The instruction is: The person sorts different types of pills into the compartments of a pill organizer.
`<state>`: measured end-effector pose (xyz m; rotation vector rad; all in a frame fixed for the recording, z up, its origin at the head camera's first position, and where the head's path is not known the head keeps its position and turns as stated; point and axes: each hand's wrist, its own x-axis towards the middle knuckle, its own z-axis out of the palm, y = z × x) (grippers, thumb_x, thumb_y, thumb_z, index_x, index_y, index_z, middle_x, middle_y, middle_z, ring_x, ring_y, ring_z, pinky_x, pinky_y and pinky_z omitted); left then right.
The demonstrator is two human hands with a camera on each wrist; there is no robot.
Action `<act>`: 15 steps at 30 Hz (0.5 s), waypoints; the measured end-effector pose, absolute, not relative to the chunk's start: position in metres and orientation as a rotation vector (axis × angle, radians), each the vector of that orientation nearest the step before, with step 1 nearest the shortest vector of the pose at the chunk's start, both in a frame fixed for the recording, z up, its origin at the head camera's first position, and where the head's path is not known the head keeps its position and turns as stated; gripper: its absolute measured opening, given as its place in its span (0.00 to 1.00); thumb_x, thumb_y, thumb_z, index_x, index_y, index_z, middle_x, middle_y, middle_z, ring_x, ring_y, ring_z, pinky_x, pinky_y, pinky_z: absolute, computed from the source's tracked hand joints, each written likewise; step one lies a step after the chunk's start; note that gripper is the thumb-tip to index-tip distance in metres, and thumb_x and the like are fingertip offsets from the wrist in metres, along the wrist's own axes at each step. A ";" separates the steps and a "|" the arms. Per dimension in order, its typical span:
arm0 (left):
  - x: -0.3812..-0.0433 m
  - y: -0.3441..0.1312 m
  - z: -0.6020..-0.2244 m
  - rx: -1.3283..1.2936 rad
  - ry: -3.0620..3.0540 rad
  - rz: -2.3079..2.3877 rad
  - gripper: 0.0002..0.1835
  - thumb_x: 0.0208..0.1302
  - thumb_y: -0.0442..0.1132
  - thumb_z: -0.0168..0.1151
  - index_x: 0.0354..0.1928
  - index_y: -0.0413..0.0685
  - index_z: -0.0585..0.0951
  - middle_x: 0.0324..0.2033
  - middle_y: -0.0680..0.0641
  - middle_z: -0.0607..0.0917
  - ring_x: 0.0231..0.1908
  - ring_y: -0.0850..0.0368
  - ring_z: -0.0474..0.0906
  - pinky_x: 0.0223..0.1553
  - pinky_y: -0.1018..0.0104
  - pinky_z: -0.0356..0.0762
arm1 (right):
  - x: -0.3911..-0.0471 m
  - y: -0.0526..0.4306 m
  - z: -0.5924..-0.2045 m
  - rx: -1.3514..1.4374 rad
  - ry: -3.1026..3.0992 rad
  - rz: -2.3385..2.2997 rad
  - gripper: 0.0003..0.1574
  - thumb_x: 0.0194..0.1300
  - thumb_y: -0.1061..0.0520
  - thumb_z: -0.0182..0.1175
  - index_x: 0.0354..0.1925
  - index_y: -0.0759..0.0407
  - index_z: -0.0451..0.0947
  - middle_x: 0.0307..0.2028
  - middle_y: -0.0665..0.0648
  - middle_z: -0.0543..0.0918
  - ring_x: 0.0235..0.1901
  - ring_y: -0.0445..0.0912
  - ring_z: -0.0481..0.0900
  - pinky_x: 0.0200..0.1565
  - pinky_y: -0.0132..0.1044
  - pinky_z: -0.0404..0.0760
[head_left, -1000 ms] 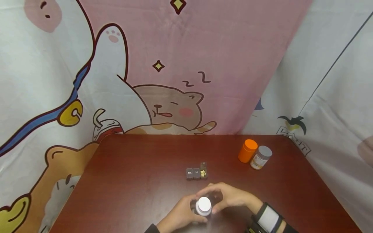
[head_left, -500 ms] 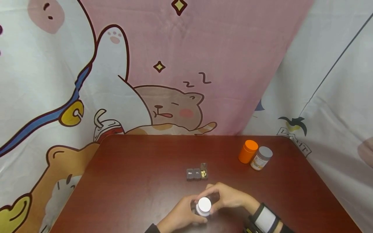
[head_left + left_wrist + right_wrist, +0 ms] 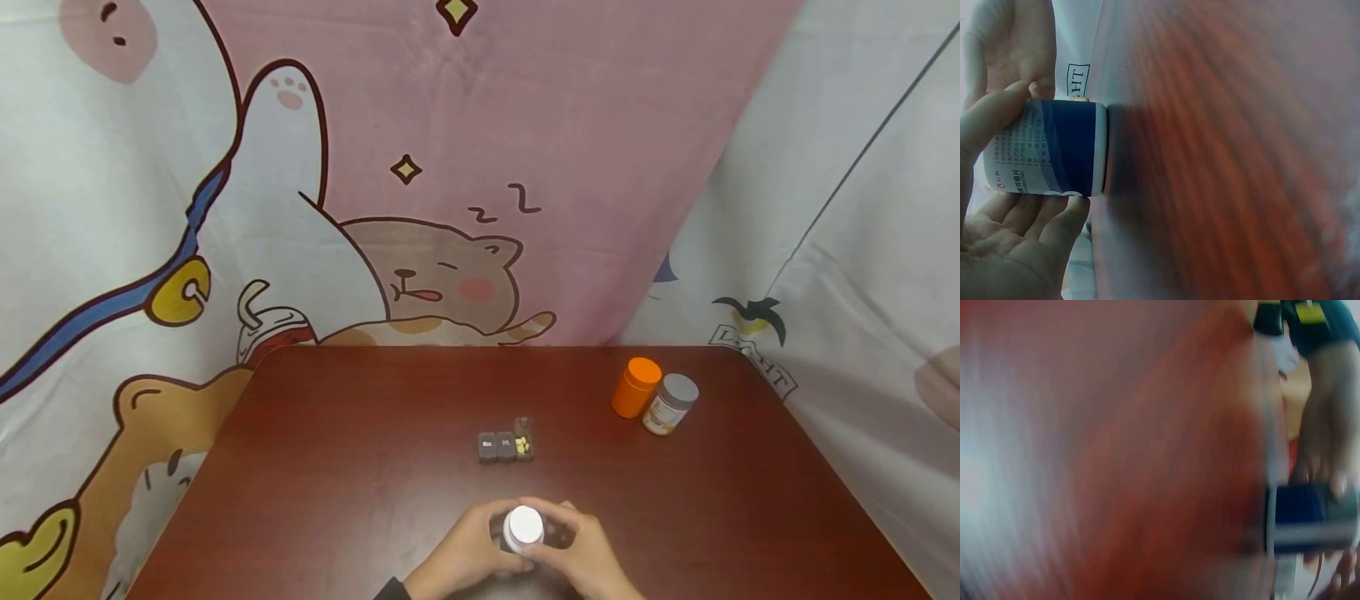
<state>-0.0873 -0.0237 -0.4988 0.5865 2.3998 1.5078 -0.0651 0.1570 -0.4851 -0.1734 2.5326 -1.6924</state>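
Note:
A white pill bottle (image 3: 523,530) with a white cap stands upright on the table, low in the head view. Its navy and white label (image 3: 1069,147) faces the left wrist camera, and its base is right at the tabletop. My left hand (image 3: 467,543) grips the bottle's body, thumb on one side and fingers on the other. From the right, my right hand (image 3: 583,546) curls its thumb and fingers around the cap. Beyond the hands lies a small grey pill organizer (image 3: 497,447); its right compartment is open, with yellow pills (image 3: 522,447) inside.
At the back right of the brown table (image 3: 360,417), an orange bottle (image 3: 637,387) stands beside a white bottle with a grey lid (image 3: 670,405). A cartoon-printed cloth (image 3: 585,167) hangs behind the table. The right wrist view is blurred.
My right hand has turned about the cap, its wrist swinging down and inward and its wristband leaving the head view. The left hand and bottle stay in place.

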 end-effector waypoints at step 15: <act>-0.088 -0.023 -0.499 0.578 2.403 1.500 0.36 0.37 0.50 0.75 0.54 0.48 0.78 0.50 0.47 0.86 0.52 0.57 0.77 0.57 0.45 0.75 | -0.066 0.159 -0.488 -0.342 2.639 -1.682 0.38 0.41 0.49 0.73 0.54 0.52 0.78 0.34 0.54 0.81 0.32 0.41 0.69 0.34 0.34 0.70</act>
